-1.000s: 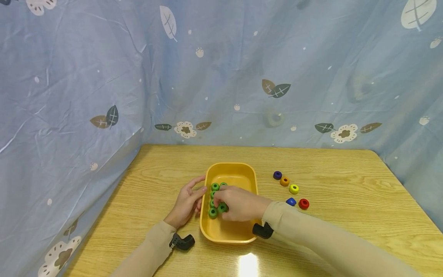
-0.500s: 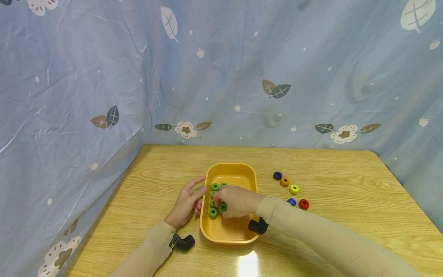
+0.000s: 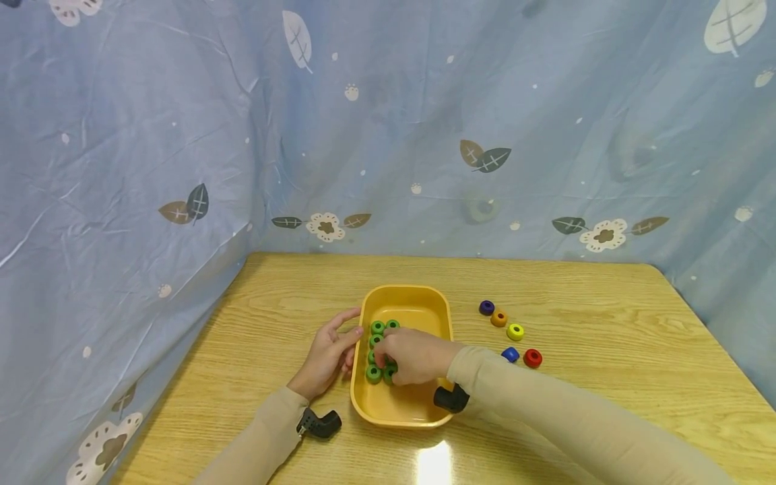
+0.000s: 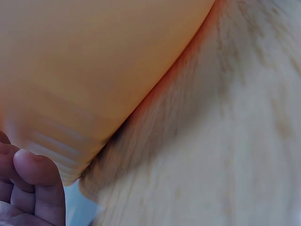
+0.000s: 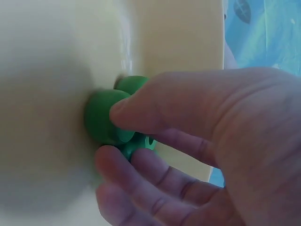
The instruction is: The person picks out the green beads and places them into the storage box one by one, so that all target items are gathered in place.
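A yellow-orange tray point(image 3: 409, 408) holds several green ring-shaped beads point(image 3: 374, 374), set in two columns along its left side. My left hand point(image 3: 326, 354) holds the tray's left wall, its thumb at the rim and its fingers outside. In the left wrist view some curled fingers point(image 4: 40, 176) show beside the wall. Inside the tray, my right hand point(image 3: 418, 353) pinches a green bead point(image 5: 99, 115) between thumb and fingers. More green beads sit right behind that one in the right wrist view, and the hand hides part of the right column in the head view.
Right of the tray, loose beads lie on the wooden table point(image 3: 606, 323): purple point(image 3: 487, 308), orange point(image 3: 499, 318), yellow point(image 3: 515, 331), blue point(image 3: 510, 354) and red point(image 3: 533, 358). A blue patterned cloth point(image 3: 394, 135) hangs behind the table and at its sides.
The nearest green bead in the right column has shifted toward me, level with the front bead of the left column. My right forearm has moved slightly left; my left hand stays put.
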Demonstrator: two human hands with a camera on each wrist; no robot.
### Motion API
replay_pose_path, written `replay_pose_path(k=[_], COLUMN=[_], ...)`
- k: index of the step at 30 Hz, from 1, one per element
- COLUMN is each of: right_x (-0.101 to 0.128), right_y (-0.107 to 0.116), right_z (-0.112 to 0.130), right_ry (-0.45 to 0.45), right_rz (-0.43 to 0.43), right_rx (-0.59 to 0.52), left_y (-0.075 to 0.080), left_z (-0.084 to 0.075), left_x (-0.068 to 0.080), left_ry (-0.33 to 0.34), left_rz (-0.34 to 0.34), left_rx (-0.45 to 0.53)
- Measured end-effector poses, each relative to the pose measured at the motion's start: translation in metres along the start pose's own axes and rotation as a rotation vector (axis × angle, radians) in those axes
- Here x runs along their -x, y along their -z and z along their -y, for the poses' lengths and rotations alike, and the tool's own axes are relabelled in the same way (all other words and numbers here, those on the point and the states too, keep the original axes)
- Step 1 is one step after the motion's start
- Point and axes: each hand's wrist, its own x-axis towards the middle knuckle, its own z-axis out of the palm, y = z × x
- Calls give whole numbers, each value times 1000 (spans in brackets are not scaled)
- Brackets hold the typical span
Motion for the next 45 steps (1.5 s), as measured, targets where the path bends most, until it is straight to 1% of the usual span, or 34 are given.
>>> replay_pose_path(k=[13, 18, 21, 25, 30, 34, 37, 42, 45], right_x=[2, 6, 10, 20, 33, 43, 51, 64, 75], right_y=[-1, 1, 4, 10, 16, 19, 20, 20, 19], right_z=[1, 0, -1, -1, 0, 4, 5, 1, -3], right_ry=[-24, -19, -24, -21, -8, -36, -60, -41, -39], right_rz=[-24, -78, -113, -159, -235, -282, -306, -341, -385], right_rx=[23, 20, -5, -51, -69, -78, -82, -118, -150], left_y=[1, 0, -1, -2, -1, -1, -1, -2, -2], left_z=[0, 0, 0, 1, 1, 1, 2, 3, 4], left_x=[1, 1, 1, 1, 0, 1, 1, 1, 0], left_ry=[-5, 1, 7, 14, 10, 2, -2, -9, -12], left_rz=[8, 14, 10, 0, -7, -2, -4, -10, -7], left_rx=[-15, -7, 0, 2, -1, -4, -10, -8, -11])
